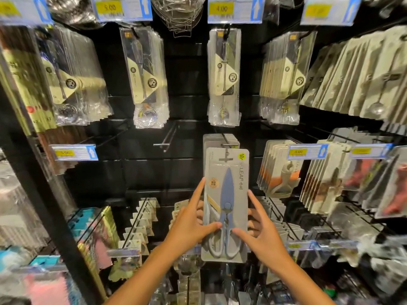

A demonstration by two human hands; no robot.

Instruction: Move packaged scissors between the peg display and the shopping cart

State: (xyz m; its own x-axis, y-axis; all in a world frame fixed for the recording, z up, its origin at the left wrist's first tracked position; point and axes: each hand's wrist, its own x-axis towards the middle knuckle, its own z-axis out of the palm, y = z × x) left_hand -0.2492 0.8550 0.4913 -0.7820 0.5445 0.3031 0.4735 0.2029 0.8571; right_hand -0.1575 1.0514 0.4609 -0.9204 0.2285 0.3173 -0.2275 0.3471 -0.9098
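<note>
A grey card pack of blue-handled scissors point(225, 194) stands upright in front of the peg display, its hang hole at the tip of a black peg point(226, 140). More of the same packs point(220, 139) hang behind it on that peg. My left hand point(189, 225) holds the pack's left edge, thumb on the front and forefinger stretched up the side. My right hand point(262, 234) holds the right edge the same way, thumb across the scissor handles. No shopping cart is in view.
An empty double peg point(167, 137) juts out to the left of the scissors. Packaged spoons and ladles point(223, 75) hang above, other utensil packs point(277, 168) to the right, and small card packs point(141, 221) on pegs below. Price labels point(74, 152) stick out on rails.
</note>
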